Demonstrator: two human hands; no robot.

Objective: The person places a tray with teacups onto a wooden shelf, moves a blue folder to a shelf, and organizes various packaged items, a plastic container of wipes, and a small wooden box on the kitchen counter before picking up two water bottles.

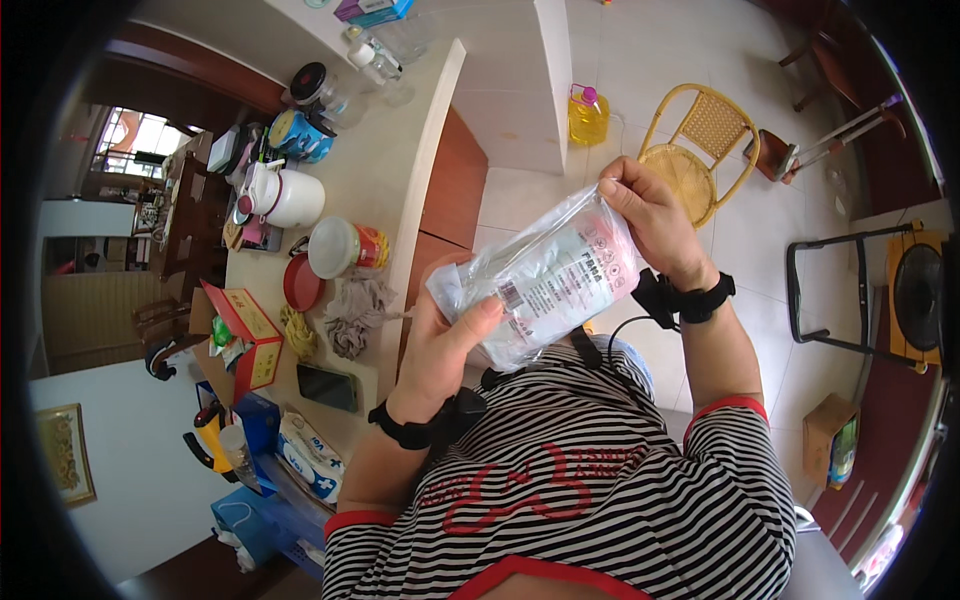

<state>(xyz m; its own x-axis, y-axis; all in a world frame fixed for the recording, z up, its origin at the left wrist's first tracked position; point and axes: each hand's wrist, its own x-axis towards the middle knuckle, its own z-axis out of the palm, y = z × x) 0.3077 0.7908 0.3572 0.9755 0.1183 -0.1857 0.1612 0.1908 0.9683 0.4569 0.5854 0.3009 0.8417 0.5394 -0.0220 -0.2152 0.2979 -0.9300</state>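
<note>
A clear plastic package (559, 277) with dark printing, a barcode and pale pink and greenish contents is held tilted in front of my striped shirt. My left hand (442, 341) grips its lower left end, the thumb lying on the printed face. At the upper right corner, my right hand (652, 214) pinches the wrinkled film between thumb and fingers. Both wrists wear black straps with small devices. What the package contains cannot be told. Nearest to my left hand on the counter is a crumpled grey cloth (360, 311).
Along the counter (390, 180) at left stand a white jug (289, 196), a lidded tub (334, 247), a red lid (303, 282), a phone (328, 387), a red carton (259, 337) and wipes (311, 454). A rattan chair (701, 161) and an oil bottle (588, 118) stand on the floor.
</note>
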